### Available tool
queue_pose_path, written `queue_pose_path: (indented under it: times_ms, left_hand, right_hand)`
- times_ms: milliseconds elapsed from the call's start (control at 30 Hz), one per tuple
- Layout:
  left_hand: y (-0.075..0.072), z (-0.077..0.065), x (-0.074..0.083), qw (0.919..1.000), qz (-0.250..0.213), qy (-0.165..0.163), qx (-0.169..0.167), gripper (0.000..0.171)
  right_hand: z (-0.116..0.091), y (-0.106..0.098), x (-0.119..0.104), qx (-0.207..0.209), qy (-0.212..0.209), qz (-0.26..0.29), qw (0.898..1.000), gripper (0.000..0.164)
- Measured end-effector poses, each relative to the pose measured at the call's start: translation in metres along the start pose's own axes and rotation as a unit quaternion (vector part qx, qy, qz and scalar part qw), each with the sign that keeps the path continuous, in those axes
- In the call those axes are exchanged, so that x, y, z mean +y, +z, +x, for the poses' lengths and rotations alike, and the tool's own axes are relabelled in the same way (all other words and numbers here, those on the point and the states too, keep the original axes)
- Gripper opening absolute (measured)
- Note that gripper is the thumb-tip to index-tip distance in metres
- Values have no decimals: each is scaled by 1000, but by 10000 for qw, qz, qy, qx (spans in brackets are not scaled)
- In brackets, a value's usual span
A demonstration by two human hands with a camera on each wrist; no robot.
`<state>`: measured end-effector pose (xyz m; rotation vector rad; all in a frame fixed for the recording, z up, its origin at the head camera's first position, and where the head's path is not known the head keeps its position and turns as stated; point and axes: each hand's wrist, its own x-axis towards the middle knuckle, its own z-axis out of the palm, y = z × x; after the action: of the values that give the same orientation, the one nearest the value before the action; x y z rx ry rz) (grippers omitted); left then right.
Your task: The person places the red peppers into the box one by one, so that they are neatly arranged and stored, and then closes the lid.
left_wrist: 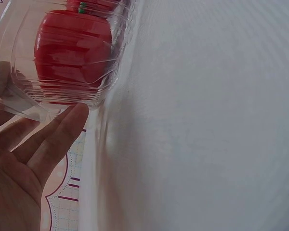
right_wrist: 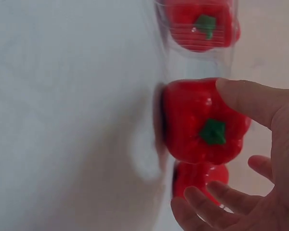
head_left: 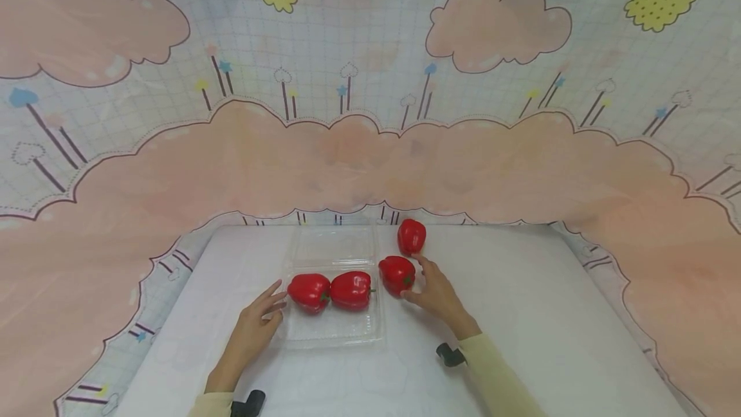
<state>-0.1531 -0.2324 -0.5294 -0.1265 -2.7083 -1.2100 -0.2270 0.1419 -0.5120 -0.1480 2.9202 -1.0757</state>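
A clear plastic container (head_left: 330,333) with its lid folded back lies on the white table. Two red bell peppers sit in it side by side, a left one (head_left: 309,293) and a right one (head_left: 350,291). My left hand (head_left: 255,324) is at the container's left wall, its extended fingertips (left_wrist: 79,113) against the plastic. Right of the container lies a third bell pepper (head_left: 397,275) with a green stem. My right hand (head_left: 437,295) is spread around it, the thumb (right_wrist: 241,96) overlapping its side and the other fingers apart. A fourth bell pepper (head_left: 411,237) lies just behind.
The transparent lid (head_left: 334,247) lies flat at the back of the container. A patterned cloth backdrop (head_left: 370,166) rises behind the table (head_left: 521,314). Dark camera mounts (head_left: 450,355) are strapped at both wrists.
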Motion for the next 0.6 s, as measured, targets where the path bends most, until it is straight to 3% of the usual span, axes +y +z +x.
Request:
queue_pose_path:
  times_ms: [600]
  left_hand:
    - [0,-2,3,10000,48,19,52,42]
  right_hand:
    - [3,19,9,100,5,245,9997,87]
